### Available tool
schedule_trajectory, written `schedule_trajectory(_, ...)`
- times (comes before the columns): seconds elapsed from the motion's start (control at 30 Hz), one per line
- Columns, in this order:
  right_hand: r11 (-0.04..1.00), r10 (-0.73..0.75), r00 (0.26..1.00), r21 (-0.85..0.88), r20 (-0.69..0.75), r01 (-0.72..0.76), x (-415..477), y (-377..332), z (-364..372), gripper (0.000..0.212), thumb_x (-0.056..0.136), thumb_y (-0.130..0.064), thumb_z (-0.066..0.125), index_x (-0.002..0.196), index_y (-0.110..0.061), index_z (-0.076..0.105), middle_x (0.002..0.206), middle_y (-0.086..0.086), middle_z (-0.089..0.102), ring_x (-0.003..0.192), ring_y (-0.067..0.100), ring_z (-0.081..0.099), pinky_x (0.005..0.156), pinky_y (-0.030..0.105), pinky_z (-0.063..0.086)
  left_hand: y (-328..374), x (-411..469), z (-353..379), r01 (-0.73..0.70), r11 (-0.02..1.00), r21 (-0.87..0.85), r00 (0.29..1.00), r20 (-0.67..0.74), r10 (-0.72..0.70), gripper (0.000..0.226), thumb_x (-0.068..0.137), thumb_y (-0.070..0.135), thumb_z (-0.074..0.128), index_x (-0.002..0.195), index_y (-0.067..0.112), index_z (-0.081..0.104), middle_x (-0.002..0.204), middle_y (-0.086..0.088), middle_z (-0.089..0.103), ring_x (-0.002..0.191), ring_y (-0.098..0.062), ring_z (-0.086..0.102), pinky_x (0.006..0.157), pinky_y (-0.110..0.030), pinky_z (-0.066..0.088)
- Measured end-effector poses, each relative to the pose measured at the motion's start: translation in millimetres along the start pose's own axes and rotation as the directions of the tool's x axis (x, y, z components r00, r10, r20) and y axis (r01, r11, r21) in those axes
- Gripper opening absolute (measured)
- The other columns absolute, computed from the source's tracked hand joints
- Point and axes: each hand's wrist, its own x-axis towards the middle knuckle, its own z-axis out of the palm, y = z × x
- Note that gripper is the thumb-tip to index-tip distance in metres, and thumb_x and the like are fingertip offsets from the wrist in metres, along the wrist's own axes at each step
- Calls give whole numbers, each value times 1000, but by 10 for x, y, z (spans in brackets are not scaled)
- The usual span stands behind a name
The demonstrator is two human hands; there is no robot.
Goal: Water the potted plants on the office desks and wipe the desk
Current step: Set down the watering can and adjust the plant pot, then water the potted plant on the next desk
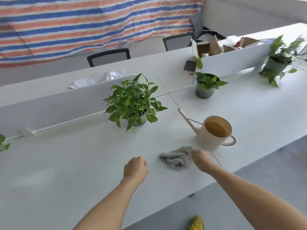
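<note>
Pinching one crumpled grey cloth [177, 157] near the surface's [66, 163] front edge, the fingers of the right hand [201, 159] are clamped on it; those of the left hand [135, 168] curl on nothing. One round cream watering can [214, 131] stands behind it, four leafy potted plants [132, 103] [206, 85] [279, 62] [3, 143] along the far edge.

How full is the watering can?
Partly full: the watering can stands upright, and liquid shows inside, well below its rim.

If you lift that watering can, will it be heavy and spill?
Probably heavier than it looks: the watering can has water showing inside its wide open top, so a quick push could slosh some out. Its broad base on the desk suggests it will not tip easily.
</note>
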Motion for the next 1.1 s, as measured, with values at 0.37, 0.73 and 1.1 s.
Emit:
schedule_trajectory(0.37,986,-153,893,-3,-422,167,-59,850,-1430,26,97,-27,59,121,-22,68,102,-1,73,92,24,67,75,33,48,1893,412,295,38,993,-116,998,-44,-43,38,99,33,35,96,9,65,103,-12,68,97,-32,61,74,-34,46)
schedule_trajectory(0.73,933,97,991,339,91,-123,633,1405,-1687,65,97,-50,53,146,-10,44,140,10,55,113,28,61,86,41,57,2910,577,283,218,728,-650,976,150,-158,48,96,18,39,144,14,43,129,-12,58,112,-32,58,89,-37,53)
schedule_trajectory(1.1,918,42,957,368,285,-150,920,1374,-1737,29,96,-12,38,112,1,58,76,10,64,63,24,59,54,28,50,3197,1010,308,404,557,-726,908,244,-340,22,92,11,52,112,4,57,90,-15,64,66,-25,64,51,-25,51)
